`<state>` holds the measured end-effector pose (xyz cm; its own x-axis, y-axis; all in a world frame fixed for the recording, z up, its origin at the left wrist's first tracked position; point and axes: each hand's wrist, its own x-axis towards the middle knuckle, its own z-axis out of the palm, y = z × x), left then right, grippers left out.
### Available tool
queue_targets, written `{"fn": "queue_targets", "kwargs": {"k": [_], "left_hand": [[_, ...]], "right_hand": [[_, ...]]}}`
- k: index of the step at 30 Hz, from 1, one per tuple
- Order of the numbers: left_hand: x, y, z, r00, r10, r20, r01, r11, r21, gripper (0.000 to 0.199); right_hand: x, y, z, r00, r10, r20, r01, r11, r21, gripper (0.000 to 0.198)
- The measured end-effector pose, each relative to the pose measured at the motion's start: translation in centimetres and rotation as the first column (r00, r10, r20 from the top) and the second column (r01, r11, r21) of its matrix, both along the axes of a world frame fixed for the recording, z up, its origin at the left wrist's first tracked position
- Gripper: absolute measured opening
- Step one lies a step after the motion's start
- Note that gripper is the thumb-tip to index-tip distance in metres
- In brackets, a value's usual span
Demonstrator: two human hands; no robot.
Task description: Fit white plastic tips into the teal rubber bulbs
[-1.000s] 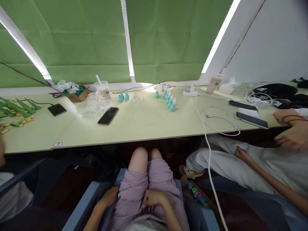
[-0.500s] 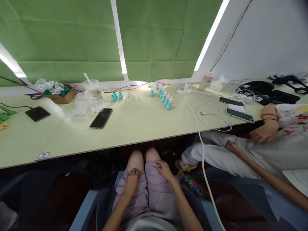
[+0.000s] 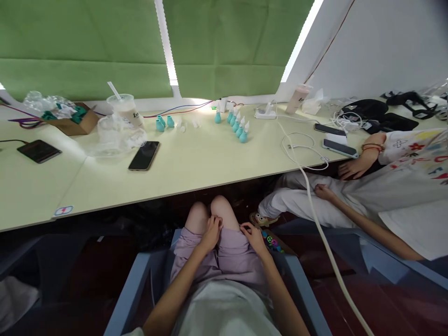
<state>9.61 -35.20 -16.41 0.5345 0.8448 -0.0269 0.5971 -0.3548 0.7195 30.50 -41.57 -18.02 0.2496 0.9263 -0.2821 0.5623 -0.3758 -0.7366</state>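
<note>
My left hand (image 3: 212, 231) rests on the inner side of my left knee, fingers loosely bent and holding nothing that shows. On the outer side of my right thigh lies my right hand (image 3: 255, 237), its fingers slightly apart at the hem of the purple shorts (image 3: 233, 247). Neither hand touches the table (image 3: 189, 168) in front of me. On it, several teal squeeze bulbs with white nozzles (image 3: 243, 134) stand in a slanting row. Left of these are teal bulbs without nozzles (image 3: 160, 124), beside small loose white nozzles (image 3: 182, 128).
A black phone (image 3: 144, 156), a plastic bag (image 3: 117, 135), a drink cup (image 3: 126, 109) and a cardboard box (image 3: 79, 125) are at left. A power strip (image 3: 265, 113) stands at the back. A white cable (image 3: 320, 228) hangs over the table edge. Another person (image 3: 395, 186) sits at right.
My left hand has slid inward and forward to the knee. My right hand has shifted outward along the thigh. The camera view has tilted down; the tabletop things have stayed in place.
</note>
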Motion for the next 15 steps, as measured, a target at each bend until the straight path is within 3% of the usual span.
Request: {"fn": "queue_targets", "kwargs": {"k": [3,8,11,15], "left_hand": [[-0.2,-2.2,-0.7,0.998,0.029,0.055,-0.026,0.999,-0.043,0.025],[-1.5,-6.5,-1.0,0.988,0.047,-0.148,-0.057,0.997,-0.058,0.03],[-2.0,-7.7,-0.1,0.987,0.081,-0.141,-0.11,0.971,-0.211,0.033],[-3.6,-8.3,0.5,0.997,0.083,-0.003,-0.075,0.879,-0.471,0.021]], "right_hand": [[0.9,0.5,0.1,0.999,0.03,0.012,-0.029,0.998,-0.054,0.053],[2.2,2.4,0.2,0.952,0.139,-0.273,-0.181,0.974,-0.134,0.042],[1.8,3.2,0.3,0.948,0.107,-0.301,-0.182,0.955,-0.235,0.035],[0.4,3.0,0.7,0.942,0.076,-0.326,-0.189,0.924,-0.333,0.03]]}}
